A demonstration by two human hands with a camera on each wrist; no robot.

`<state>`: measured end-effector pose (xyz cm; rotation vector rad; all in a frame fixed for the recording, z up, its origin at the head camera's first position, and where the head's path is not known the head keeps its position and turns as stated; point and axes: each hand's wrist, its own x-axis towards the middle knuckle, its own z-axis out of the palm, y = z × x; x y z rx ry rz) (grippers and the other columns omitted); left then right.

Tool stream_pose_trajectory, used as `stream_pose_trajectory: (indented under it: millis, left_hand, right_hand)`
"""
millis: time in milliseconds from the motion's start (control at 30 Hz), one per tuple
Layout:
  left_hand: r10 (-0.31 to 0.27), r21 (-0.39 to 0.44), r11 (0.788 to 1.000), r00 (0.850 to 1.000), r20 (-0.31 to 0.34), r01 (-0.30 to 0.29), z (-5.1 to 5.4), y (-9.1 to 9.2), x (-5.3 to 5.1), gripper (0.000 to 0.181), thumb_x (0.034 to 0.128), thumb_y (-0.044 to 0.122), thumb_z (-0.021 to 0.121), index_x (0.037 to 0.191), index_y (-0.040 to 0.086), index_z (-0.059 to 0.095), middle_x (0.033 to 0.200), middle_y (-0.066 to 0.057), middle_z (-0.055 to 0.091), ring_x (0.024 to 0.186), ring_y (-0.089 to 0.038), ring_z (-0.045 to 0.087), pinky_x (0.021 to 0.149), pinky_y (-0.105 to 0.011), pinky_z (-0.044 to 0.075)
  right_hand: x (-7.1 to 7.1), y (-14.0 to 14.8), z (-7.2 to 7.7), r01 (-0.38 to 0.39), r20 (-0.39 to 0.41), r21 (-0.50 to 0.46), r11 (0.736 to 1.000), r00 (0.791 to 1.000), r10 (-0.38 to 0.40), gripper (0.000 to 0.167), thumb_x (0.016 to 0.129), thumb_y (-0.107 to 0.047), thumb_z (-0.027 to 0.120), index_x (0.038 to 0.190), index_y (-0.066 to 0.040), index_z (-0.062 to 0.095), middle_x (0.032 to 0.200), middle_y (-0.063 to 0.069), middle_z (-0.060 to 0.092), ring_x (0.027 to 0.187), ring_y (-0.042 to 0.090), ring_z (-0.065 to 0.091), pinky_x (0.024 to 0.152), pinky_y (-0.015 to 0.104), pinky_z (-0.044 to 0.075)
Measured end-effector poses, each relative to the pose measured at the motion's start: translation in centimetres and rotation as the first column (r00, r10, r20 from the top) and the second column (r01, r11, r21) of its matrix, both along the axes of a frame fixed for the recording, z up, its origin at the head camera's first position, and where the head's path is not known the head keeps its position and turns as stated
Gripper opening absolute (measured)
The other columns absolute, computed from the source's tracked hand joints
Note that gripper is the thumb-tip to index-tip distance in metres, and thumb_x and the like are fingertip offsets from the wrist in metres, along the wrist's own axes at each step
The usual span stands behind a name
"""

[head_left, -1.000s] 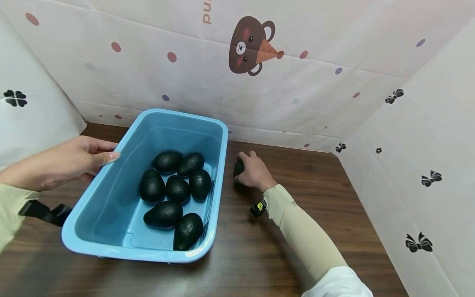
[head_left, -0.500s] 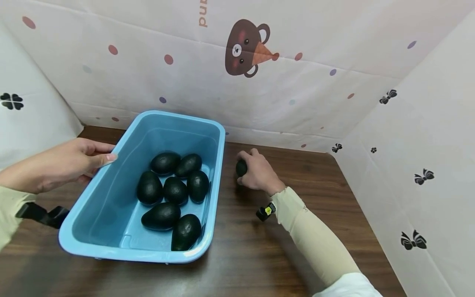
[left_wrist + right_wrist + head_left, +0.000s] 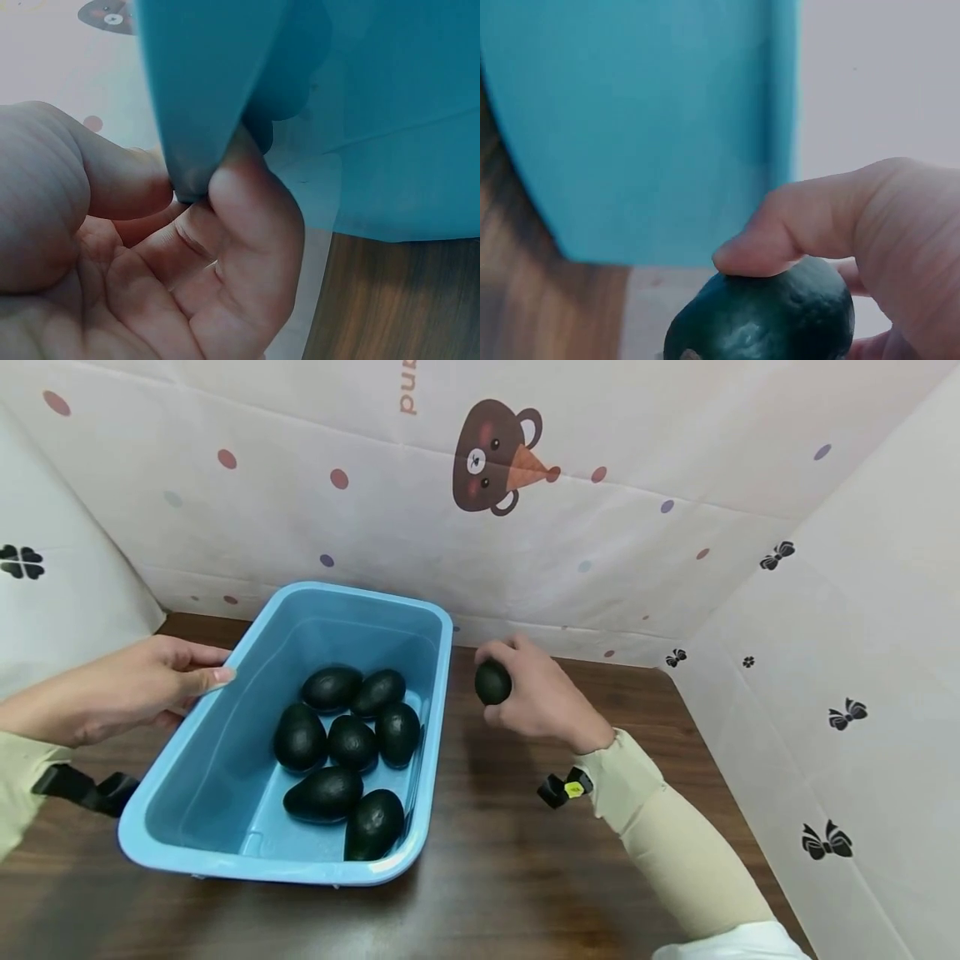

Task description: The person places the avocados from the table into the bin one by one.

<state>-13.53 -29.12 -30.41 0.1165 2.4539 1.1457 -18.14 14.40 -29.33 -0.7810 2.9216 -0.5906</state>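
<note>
A light blue plastic tub (image 3: 202, 743) holds several dark green avocados (image 3: 352, 743) on its floor. My left hand (image 3: 153, 685) grips the tub's left rim; in the left wrist view the thumb and curled fingers pinch the rim (image 3: 196, 161) from both sides. To the right of the tub, my right hand (image 3: 540, 693) holds one avocado (image 3: 492, 682) above the table. The right wrist view shows the thumb lying over that avocado (image 3: 761, 322), with the tub's outer wall (image 3: 645, 135) beyond it. The far fingers are mostly hidden behind the fruit.
The tub stands on a dark wood-grain table (image 3: 525, 860). A white patterned sheet (image 3: 360, 485) with a bear print rises behind, and more sheeting (image 3: 885, 635) borders the right side. Black straps (image 3: 564, 787) are on both wrists.
My right hand has lifted the avocado off the table and come slightly nearer, its forearm shifting to the right. My left hand keeps its hold on the tub rim.
</note>
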Motion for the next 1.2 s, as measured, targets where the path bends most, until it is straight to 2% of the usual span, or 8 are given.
stream_pose_trajectory:
  millis: [200,367,467,633,700,800,967,1200]
  left_hand:
    - [-0.006,-0.011,1.0,1.0,0.005,0.006,0.1,-0.2,0.0,0.062,0.1122,0.032,0.046,0.157,-0.008,0.033,0.122,-0.02,0.074,0.095,-0.024,0.074,0.081,-0.051,0.065]
    - [-0.012,-0.016,1.0,1.0,0.002,0.012,0.0,-0.3,0.0,0.062,0.1119,0.032,0.047,0.157,-0.008,0.033,0.126,-0.021,0.072,0.097,-0.023,0.073,0.082,-0.052,0.065]
    - [-0.01,-0.009,1.0,1.0,-0.003,0.01,-0.1,-0.2,0.0,0.061,0.1117,0.032,0.048,0.157,-0.007,0.034,0.125,-0.021,0.073,0.097,-0.023,0.073,0.082,-0.052,0.065]
    - [-0.001,-0.003,1.0,1.0,-0.008,0.001,-0.1,-0.2,0.0,0.064,0.1109,0.033,0.05,0.158,-0.006,0.032,0.128,-0.023,0.071,0.096,-0.024,0.074,0.083,-0.054,0.065]
    - [0.003,-0.004,1.0,1.0,-0.009,-0.003,0.0,-0.3,0.1,0.065,0.1106,0.033,0.05,0.159,-0.006,0.031,0.129,-0.024,0.07,0.096,-0.024,0.074,0.083,-0.055,0.065]
    - [0.005,-0.003,1.0,1.0,-0.009,-0.005,0.0,-0.2,0.1,0.066,0.1106,0.033,0.05,0.159,-0.006,0.03,0.13,-0.025,0.07,0.096,-0.024,0.074,0.084,-0.055,0.065]
    - [0.004,-0.004,1.0,1.0,-0.008,-0.004,0.0,-0.2,0.1,0.066,0.1107,0.033,0.05,0.159,-0.006,0.03,0.129,-0.024,0.07,0.097,-0.024,0.074,0.084,-0.054,0.065]
    - [0.003,-0.005,1.0,1.0,-0.004,-0.003,0.0,-0.3,0.1,0.066,0.1109,0.033,0.049,0.16,-0.006,0.029,0.131,-0.025,0.069,0.097,-0.024,0.074,0.084,-0.054,0.065]
  right_hand:
    - [1.9,-1.3,4.1,-0.088,-0.033,-0.013,0.996,0.996,0.088,0.053,0.082,-0.019,0.08,0.131,-0.027,0.062,0.129,0.002,0.053,0.107,0.024,0.057,0.083,0.04,0.059]
    - [3.1,-3.2,6.2,-0.206,-0.055,-0.036,0.978,0.977,0.204,0.053,0.083,-0.017,0.08,0.132,-0.027,0.063,0.133,0.001,0.053,0.113,0.021,0.056,0.088,0.038,0.06]
    - [3.7,-4.3,6.7,-0.299,-0.051,-0.044,0.953,0.954,0.296,0.051,0.085,-0.017,0.079,0.133,-0.026,0.063,0.134,0.0,0.053,0.117,0.019,0.054,0.091,0.035,0.06]
    - [4.1,-6.3,6.6,-0.454,-0.042,-0.021,0.891,0.89,0.453,0.052,0.087,-0.011,0.076,0.136,-0.024,0.063,0.137,-0.002,0.053,0.119,0.014,0.052,0.094,0.03,0.055]
    - [4.1,-7.0,6.4,-0.499,-0.029,-0.01,0.866,0.866,0.499,0.053,0.087,-0.01,0.075,0.136,-0.024,0.064,0.14,-0.003,0.053,0.121,0.013,0.051,0.095,0.028,0.054]
    - [4.3,-7.8,6.0,-0.533,0.006,0.01,0.846,0.846,0.533,0.053,0.087,-0.009,0.074,0.137,-0.026,0.064,0.142,-0.003,0.053,0.125,0.012,0.05,0.097,0.026,0.053]
    - [4.2,-8.4,5.5,-0.535,0.081,0.031,0.844,0.843,0.531,0.053,0.091,-0.014,0.075,0.141,-0.029,0.062,0.146,-0.004,0.053,0.129,0.013,0.048,0.1,0.028,0.054]
    - [3.4,-7.8,5.3,-0.442,0.022,0.012,0.897,0.897,0.441,0.043,0.1,-0.022,0.068,0.142,-0.024,0.063,0.143,-0.005,0.059,0.129,0.011,0.051,0.107,0.03,0.052]
